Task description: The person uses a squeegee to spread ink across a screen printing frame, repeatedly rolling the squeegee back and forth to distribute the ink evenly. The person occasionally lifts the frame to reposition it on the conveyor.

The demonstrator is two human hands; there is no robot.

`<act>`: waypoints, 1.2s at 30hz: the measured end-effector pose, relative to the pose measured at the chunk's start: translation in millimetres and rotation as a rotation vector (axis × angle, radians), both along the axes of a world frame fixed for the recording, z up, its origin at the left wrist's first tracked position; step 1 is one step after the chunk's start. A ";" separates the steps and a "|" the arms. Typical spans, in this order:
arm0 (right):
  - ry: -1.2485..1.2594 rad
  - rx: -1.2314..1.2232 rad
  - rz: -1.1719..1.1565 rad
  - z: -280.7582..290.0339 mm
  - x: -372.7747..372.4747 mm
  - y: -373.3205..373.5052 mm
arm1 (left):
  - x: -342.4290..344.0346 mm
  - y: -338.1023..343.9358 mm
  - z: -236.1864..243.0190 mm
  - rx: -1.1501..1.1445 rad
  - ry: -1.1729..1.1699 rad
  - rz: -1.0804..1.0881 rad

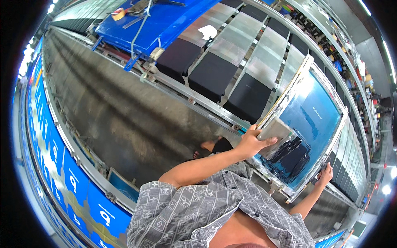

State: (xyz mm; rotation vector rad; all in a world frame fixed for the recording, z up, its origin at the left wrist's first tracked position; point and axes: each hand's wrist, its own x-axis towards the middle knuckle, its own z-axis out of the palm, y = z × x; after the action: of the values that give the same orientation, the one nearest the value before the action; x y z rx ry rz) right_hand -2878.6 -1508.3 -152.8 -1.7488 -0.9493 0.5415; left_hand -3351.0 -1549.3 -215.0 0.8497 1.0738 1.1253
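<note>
A screen-printing frame point(285, 91) with a blue mesh point(322, 120) lies at a slant over the rail at my right. Black ink point(291, 155) is pooled and smeared on the mesh's near end. My left hand point(253, 142) is closed on a grey, flat-bladed squeegee point(276, 134), thumb over its face, beside the frame's left edge. The squeegee's lower edge reaches the ink. At the frame's right edge, my right hand point(325, 175) is closed with the thumb up; it seems to grip the frame's side, its fingers partly hidden.
Black fabric pieces point(211, 76) lie in a row on the long printing table behind a metal rail point(182, 93). A blue frame point(165, 25) carries a tape roll point(118, 14) and tools. Blue printed panels point(70, 177) line the left table, across a concrete aisle point(115, 107).
</note>
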 end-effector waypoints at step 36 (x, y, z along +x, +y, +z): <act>0.228 -0.155 0.218 -128.8 -495.3 312.6 | -459.4 220.8 -116.2 -0.156 -0.121 0.483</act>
State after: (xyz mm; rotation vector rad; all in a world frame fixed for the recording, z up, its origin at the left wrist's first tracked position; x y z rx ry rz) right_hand -3373.9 -1195.7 -281.5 -1.6840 -0.9606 0.9569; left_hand -3810.4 -1328.5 -331.2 0.3991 1.2826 1.4490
